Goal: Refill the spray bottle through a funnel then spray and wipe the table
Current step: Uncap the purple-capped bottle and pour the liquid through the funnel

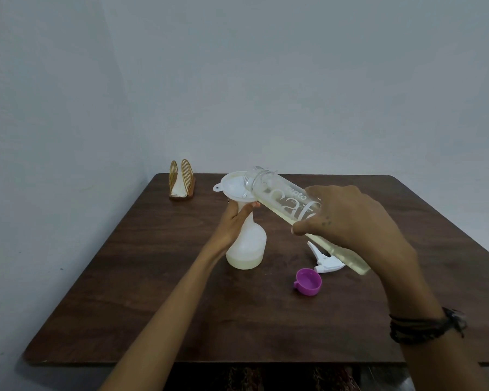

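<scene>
Head view, looking down over a dark wood bench [181, 306] set against a pale wall. Just above the centre of the frame stands a white spray bottle [247, 244], upright, its top off, with a shallow layer of pale liquid at the bottom. A white funnel [233, 187] sits in its neck. The left hand [236, 221] reaches in from the lower left and is wrapped around the bottle's neck just beneath the funnel, steadying it. The right hand [350, 221], coming from the lower right with dark bands at the wrist, is closed around the middle of a clear bottle [288, 204] of pale yellowish liquid. That bottle's long axis runs from lower right up to upper left, its open mouth at the funnel's right rim and its base towards the lower right. The liquid lies along the lower side, well back from the mouth, and no stream is visible, so more tilt looks needed for pouring. On the bench right of the spray bottle lie the white trigger head [323, 259] and, nearer the viewer, a purple cap [308, 281]. At the far left edge stands a gold wire holder [181, 179] with a white napkin in it.
</scene>
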`<move>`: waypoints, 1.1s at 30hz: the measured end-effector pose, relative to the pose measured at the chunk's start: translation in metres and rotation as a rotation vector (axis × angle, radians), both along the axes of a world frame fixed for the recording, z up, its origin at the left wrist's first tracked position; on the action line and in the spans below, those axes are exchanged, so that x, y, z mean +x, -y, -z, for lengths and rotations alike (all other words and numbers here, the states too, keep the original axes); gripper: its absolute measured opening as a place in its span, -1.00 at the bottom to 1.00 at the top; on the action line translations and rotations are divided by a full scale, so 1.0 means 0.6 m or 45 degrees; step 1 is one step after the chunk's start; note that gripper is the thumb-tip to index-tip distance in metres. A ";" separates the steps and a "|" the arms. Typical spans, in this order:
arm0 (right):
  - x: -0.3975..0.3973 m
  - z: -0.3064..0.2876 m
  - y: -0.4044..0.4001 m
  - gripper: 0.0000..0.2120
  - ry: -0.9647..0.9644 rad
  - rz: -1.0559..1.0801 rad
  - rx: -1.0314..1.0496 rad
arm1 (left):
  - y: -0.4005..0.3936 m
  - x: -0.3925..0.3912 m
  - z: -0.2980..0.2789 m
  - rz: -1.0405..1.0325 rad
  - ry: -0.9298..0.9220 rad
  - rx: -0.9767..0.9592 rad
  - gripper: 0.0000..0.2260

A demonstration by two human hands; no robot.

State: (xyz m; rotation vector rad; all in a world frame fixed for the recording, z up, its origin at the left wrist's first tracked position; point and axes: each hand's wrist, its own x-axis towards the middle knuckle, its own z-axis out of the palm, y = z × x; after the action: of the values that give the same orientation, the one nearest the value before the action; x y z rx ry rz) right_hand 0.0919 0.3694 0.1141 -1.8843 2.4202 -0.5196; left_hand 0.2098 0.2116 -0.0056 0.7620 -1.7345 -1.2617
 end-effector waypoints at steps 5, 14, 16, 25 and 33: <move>0.001 -0.003 0.000 -0.61 -0.005 0.004 0.009 | 0.000 0.001 0.000 -0.004 0.003 -0.007 -0.82; 0.003 -0.006 0.000 -0.55 -0.031 0.015 0.020 | 0.000 0.003 0.003 0.006 0.004 -0.006 -0.77; 0.003 -0.008 0.000 -0.52 -0.037 0.013 0.025 | 0.000 0.002 0.002 0.009 0.006 -0.001 -0.79; 0.003 -0.011 0.000 -0.50 -0.039 0.019 0.053 | 0.007 0.000 0.007 -0.012 0.030 -0.003 -0.82; 0.004 -0.008 0.002 -0.48 -0.039 0.034 0.047 | -0.001 0.003 0.000 -0.002 0.023 0.001 -0.78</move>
State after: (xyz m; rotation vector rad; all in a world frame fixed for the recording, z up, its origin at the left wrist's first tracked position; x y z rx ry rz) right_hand 0.0944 0.3684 0.1187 -1.8616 2.4597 -0.4471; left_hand 0.2118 0.2123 -0.0057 0.7771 -1.7473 -1.2584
